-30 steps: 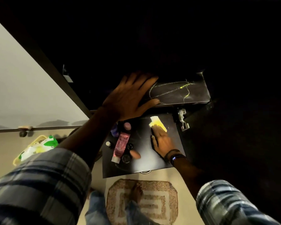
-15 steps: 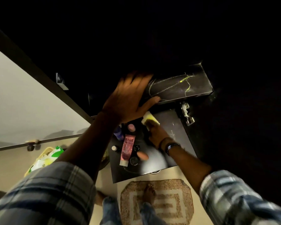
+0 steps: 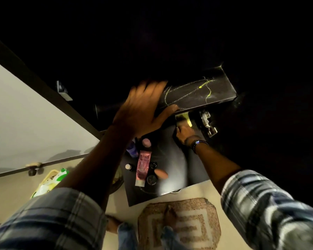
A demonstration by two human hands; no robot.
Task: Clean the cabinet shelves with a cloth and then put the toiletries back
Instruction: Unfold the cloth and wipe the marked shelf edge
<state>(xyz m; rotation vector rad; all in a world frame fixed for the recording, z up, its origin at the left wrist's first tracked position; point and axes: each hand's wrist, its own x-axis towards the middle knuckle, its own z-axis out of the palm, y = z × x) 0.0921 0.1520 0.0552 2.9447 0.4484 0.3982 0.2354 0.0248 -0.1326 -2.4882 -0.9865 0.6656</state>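
Right hand (image 3: 185, 131) on yellow cloth (image 3: 186, 117) (lower shelf (image 3: 172, 159))

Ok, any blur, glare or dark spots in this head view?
Head view: the left hand is motion-blurred; everything above the upper shelf is near black; glare washes the front of the lower shelf; the yellow cloth under the right hand sits half in shadow.

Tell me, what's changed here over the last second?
The right hand has pushed the yellow cloth deeper along the lower shelf, to its back under the upper shelf and near the metal hinge. Nothing was picked up or let go. The left hand stays flat on the upper shelf, and the toiletries stay grouped on the lower shelf's left side.
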